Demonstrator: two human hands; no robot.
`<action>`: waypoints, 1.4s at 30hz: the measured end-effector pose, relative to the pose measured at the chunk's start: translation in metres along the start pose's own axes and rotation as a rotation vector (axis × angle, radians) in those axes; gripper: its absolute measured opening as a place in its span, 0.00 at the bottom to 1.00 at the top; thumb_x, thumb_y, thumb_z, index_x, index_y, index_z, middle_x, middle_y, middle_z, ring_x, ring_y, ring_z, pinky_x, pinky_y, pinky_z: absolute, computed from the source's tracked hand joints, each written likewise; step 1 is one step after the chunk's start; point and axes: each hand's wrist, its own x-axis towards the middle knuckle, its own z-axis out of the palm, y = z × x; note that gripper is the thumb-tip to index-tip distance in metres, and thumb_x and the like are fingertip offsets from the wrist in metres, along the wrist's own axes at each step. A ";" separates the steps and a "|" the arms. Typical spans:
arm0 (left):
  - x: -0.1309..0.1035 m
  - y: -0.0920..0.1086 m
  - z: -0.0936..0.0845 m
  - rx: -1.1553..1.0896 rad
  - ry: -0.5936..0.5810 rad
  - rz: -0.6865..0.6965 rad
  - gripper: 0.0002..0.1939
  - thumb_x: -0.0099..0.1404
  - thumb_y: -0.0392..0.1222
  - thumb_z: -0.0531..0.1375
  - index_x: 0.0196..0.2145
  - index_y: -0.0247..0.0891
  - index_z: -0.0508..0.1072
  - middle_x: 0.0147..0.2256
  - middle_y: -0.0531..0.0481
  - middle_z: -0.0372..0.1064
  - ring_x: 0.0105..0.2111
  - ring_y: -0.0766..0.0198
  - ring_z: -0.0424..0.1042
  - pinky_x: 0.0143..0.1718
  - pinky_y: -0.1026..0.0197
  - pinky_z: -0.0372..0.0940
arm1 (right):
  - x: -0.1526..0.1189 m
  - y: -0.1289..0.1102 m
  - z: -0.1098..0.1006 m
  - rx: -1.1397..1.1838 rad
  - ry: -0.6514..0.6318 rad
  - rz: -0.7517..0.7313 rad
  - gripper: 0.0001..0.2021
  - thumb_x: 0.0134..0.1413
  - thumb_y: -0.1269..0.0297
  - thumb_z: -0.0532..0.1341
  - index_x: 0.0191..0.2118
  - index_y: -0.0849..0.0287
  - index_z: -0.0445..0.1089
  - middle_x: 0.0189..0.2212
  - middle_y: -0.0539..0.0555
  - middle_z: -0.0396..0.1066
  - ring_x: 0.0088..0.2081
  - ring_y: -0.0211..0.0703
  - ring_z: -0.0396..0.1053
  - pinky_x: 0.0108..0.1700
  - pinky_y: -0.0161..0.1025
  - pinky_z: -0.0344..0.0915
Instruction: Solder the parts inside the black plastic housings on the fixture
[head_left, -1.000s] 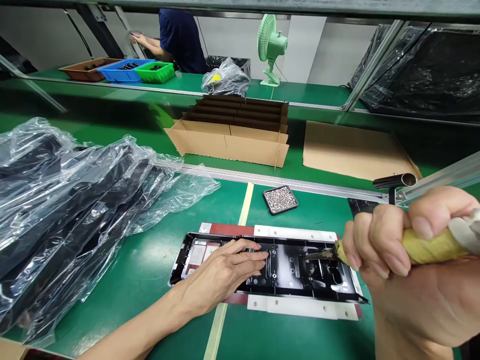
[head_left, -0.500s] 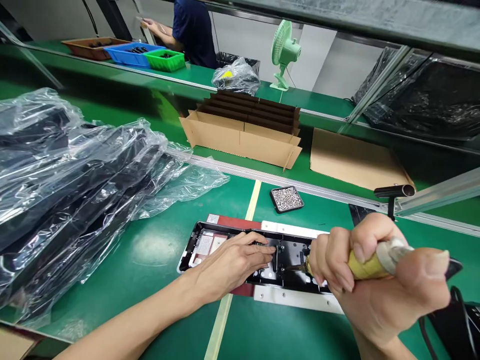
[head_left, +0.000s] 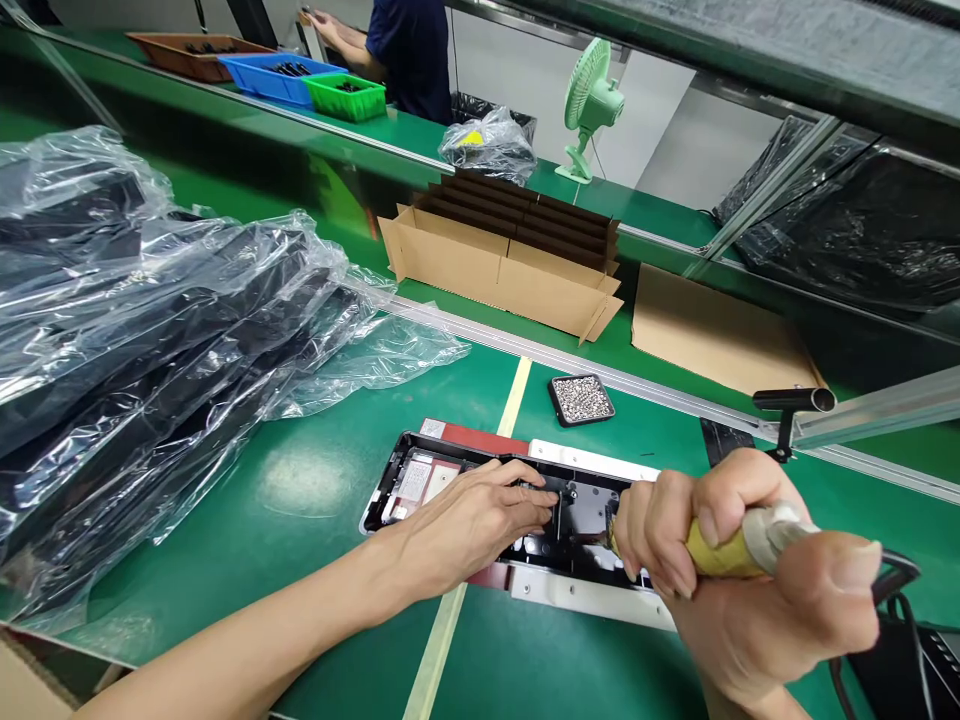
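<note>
A long black plastic housing (head_left: 581, 515) lies open side up on a red and white fixture (head_left: 592, 600). My left hand (head_left: 491, 510) rests flat across its middle, fingers stretched out and fingertips down inside it. My right hand (head_left: 720, 560) is wrapped round the yellow handle of a corded soldering iron (head_left: 724, 548), whose thin tip points left into the housing close to my left fingertips. The exact point of contact is too small to make out. Beyond the housing stands a small black tray (head_left: 581, 400) full of tiny silver metal parts.
Plastic-wrapped black parts (head_left: 187, 350) are heaped at the left. Behind are a cardboard divider (head_left: 502, 270), a cardboard sheet (head_left: 712, 325) and a metal rail. A tube-shaped holder (head_left: 793, 402) stands at the right. Across the bench are bins (head_left: 349, 97), a fan (head_left: 589, 105) and a person (head_left: 411, 60).
The whole view has shifted slightly. Both hands keep nearly the same place on the housing, and the iron's handle has tilted a little in my right hand.
</note>
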 end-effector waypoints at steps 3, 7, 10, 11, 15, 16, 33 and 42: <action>0.000 0.002 -0.002 0.010 -0.035 0.011 0.13 0.73 0.33 0.58 0.51 0.42 0.77 0.52 0.46 0.77 0.59 0.60 0.69 0.53 0.58 0.72 | -0.003 0.001 0.004 -0.053 -0.003 -0.045 0.23 0.59 0.41 0.61 0.25 0.55 0.63 0.11 0.43 0.56 0.13 0.33 0.52 0.18 0.34 0.57; 0.002 0.004 -0.004 0.027 -0.080 0.030 0.12 0.76 0.36 0.54 0.48 0.41 0.77 0.53 0.47 0.76 0.59 0.60 0.68 0.55 0.57 0.71 | -0.006 0.000 0.006 -0.081 -0.014 -0.059 0.25 0.58 0.40 0.62 0.24 0.56 0.62 0.11 0.43 0.56 0.13 0.32 0.51 0.18 0.34 0.56; 0.002 0.005 -0.003 -0.022 -0.070 0.002 0.12 0.75 0.36 0.55 0.50 0.40 0.76 0.51 0.45 0.75 0.59 0.60 0.68 0.53 0.58 0.72 | -0.006 -0.001 0.007 -0.088 -0.021 -0.054 0.25 0.58 0.40 0.62 0.23 0.56 0.62 0.11 0.43 0.56 0.13 0.33 0.51 0.18 0.34 0.56; 0.002 0.006 -0.003 -0.046 -0.060 -0.009 0.11 0.75 0.35 0.55 0.50 0.40 0.76 0.50 0.44 0.76 0.58 0.61 0.69 0.52 0.58 0.72 | -0.006 -0.001 0.007 -0.095 -0.024 -0.054 0.25 0.58 0.40 0.63 0.23 0.56 0.62 0.11 0.43 0.56 0.13 0.33 0.51 0.18 0.35 0.56; 0.002 0.007 -0.002 -0.110 -0.008 -0.011 0.11 0.73 0.33 0.57 0.48 0.42 0.77 0.46 0.44 0.78 0.55 0.60 0.72 0.51 0.57 0.74 | -0.007 0.000 0.011 -0.095 0.017 -0.064 0.26 0.56 0.39 0.63 0.22 0.56 0.61 0.10 0.43 0.54 0.13 0.32 0.49 0.18 0.34 0.54; 0.002 0.008 -0.002 -0.116 -0.001 -0.008 0.11 0.73 0.33 0.57 0.47 0.42 0.77 0.46 0.44 0.78 0.55 0.60 0.73 0.51 0.57 0.74 | -0.007 0.000 0.012 -0.096 0.030 -0.066 0.27 0.56 0.39 0.63 0.21 0.56 0.61 0.10 0.43 0.54 0.13 0.32 0.49 0.18 0.35 0.54; 0.003 0.008 -0.006 -0.058 -0.038 0.016 0.12 0.73 0.33 0.57 0.49 0.41 0.77 0.49 0.45 0.76 0.58 0.60 0.70 0.53 0.57 0.72 | -0.009 -0.001 0.014 -0.122 -0.002 -0.066 0.28 0.56 0.37 0.62 0.21 0.56 0.60 0.10 0.43 0.54 0.13 0.31 0.49 0.17 0.33 0.54; 0.003 0.011 -0.002 -0.093 0.038 0.002 0.11 0.72 0.33 0.59 0.46 0.43 0.78 0.45 0.45 0.78 0.53 0.60 0.73 0.49 0.56 0.73 | -0.009 -0.001 0.012 -0.132 -0.037 -0.080 0.26 0.58 0.38 0.61 0.23 0.56 0.61 0.11 0.43 0.55 0.13 0.32 0.49 0.18 0.34 0.54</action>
